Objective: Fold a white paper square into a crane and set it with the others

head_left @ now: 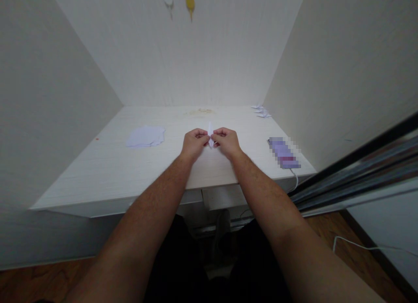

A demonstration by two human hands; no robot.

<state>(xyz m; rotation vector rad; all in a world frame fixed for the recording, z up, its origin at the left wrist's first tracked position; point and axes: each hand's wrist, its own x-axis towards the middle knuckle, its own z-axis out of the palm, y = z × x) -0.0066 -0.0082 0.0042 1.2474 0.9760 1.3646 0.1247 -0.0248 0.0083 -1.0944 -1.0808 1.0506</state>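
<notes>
A small piece of folded white paper, narrow and pointed at its upper end, is held just over the middle of the white desk. My left hand pinches its left side between thumb and fingers. On the opposite side, my right hand grips it in the same way, with the thumbs close together. The fingers cover much of the paper's middle, so its exact folds cannot be made out.
A stack of white paper sheets lies on the left. Several folded paper figures sit at the back right corner. A phone with a white cable lies near the right edge. Walls enclose the desk's back and sides.
</notes>
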